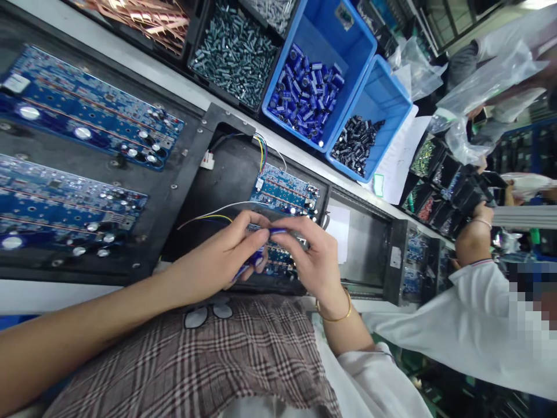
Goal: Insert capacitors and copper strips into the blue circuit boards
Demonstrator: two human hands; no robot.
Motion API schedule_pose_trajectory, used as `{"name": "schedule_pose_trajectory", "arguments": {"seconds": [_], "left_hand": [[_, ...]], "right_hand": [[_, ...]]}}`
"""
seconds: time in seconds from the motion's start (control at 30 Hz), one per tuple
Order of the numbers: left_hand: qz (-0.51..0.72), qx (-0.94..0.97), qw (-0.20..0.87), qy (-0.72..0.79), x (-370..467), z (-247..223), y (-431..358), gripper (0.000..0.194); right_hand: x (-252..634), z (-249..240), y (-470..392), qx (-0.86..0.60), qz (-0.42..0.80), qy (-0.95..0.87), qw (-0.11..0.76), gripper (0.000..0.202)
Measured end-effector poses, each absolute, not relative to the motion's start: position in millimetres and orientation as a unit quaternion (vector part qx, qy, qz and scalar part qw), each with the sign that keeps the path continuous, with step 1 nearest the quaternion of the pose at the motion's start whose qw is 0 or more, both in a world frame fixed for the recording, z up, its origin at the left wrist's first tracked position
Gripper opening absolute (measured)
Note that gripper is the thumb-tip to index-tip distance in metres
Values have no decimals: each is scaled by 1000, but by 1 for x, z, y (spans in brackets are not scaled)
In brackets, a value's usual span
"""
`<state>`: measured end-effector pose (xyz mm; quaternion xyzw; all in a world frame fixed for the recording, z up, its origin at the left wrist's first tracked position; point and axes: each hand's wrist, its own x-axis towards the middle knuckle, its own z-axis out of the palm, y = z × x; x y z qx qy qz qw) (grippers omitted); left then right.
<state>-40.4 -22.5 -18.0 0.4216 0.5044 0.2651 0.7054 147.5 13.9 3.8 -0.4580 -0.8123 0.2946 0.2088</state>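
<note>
Between the fingertips of my two hands is a blue capacitor (278,230). My right hand (319,252) pinches it from the right, and the thumb and forefinger of my left hand (230,249) meet it from the left. More blue capacitors (257,257) lie in the curled lower fingers of my left hand, partly hidden. Just beyond the hands, a blue circuit board (287,187) sits in a black fixture with coloured wires (262,152) at its left end. A second circuit board (278,258) lies under my hands, mostly covered by them.
Behind the fixture stand a blue bin (359,43) of blue capacitors, a smaller blue bin (394,116) of black components, and a black bin (237,55) of small dark cylinders. Larger populated boards (96,98) lie left. A co-worker's hand (474,232) reaches among parts bins at right.
</note>
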Motion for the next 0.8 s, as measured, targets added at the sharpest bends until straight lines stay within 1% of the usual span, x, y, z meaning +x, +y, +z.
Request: {"name": "schedule_pose_trajectory", "arguments": {"seconds": [0.03,0.1,0.13,0.2,0.27,0.3,0.37,0.43,0.47,0.5,0.57,0.63,0.7,0.8], "left_hand": [[258,437,678,532,-44,-19,-20,51],[218,508,567,610,-51,-23,-12,60],[175,555,502,639,-54,-26,-9,61],[68,650,397,644,-57,-31,-5,56],[-6,724,349,595,-58,-35,-5,46],[-20,746,342,571,-57,-36,-7,41],[-11,755,345,558,-56,-35,-11,36],[48,716,382,582,-55,-30,-14,35],[95,674,426,596,-54,-28,-15,36],[144,614,492,600,-53,-25,-16,38],[231,435,661,565,-49,-23,-18,39],[272,231,789,500,-44,-25,-22,34],[286,89,840,452,-39,-28,-25,28],[311,1,846,434,-34,-31,-24,23]], "right_hand": [[151,1,19,-469,261,-820,200,12],[156,-8,32,-484,178,-838,177,12],[158,-14,40,-483,145,-849,159,13],[158,-27,52,-470,116,-868,113,14],[156,-38,60,-456,113,-879,78,15],[154,-42,62,-453,112,-882,69,16],[152,-48,63,-452,108,-883,59,17],[150,-51,63,-450,103,-885,56,18],[150,-51,62,-449,100,-886,58,18],[150,-51,62,-447,98,-887,60,18],[150,-51,62,-443,91,-889,64,18],[150,-50,62,-441,87,-891,64,19],[150,-49,63,-436,87,-894,57,19],[150,-47,65,-427,87,-899,50,19]]}}
